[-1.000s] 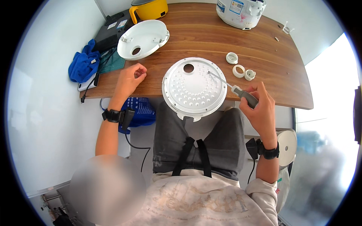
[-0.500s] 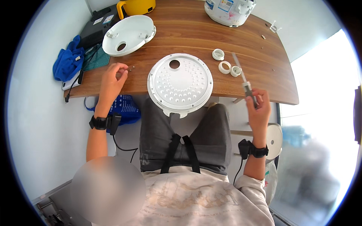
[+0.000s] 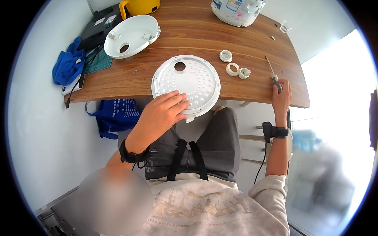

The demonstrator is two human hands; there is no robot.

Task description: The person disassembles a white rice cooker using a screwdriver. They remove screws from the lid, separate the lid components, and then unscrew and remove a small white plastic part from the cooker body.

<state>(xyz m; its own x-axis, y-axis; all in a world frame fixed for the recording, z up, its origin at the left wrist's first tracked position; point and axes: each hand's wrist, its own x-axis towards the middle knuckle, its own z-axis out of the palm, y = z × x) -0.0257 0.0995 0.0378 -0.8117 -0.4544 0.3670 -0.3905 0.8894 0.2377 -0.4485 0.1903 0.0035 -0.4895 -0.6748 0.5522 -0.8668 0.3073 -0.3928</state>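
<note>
A round silver-white metal lid plate (image 3: 186,80), with raised dimples and one hole, overhangs the table's near edge. Across its near left part lie the fingers of my left hand (image 3: 161,116), stretched out and touching it from above. Farther right, my right hand (image 3: 282,97) is closed round the grey handle of a screwdriver (image 3: 275,76), whose thin shaft points away from me over the table. White plastic rings (image 3: 232,69) and a small white cap (image 3: 244,73) sit between the plate and the screwdriver. A few tiny screws (image 3: 135,72) lie left of the plate.
A white oval cover (image 3: 136,33) rests at the far left, near a blue cloth (image 3: 67,65) and a green mat (image 3: 100,63). Beyond are a yellow pot (image 3: 143,6) and a white appliance body (image 3: 238,11). A blue bag (image 3: 118,116) hangs below the table.
My left hand has moved from beside the tiny screws onto the near part of the plate. My right hand has shifted right, lowering the screwdriver toward the tabletop.
</note>
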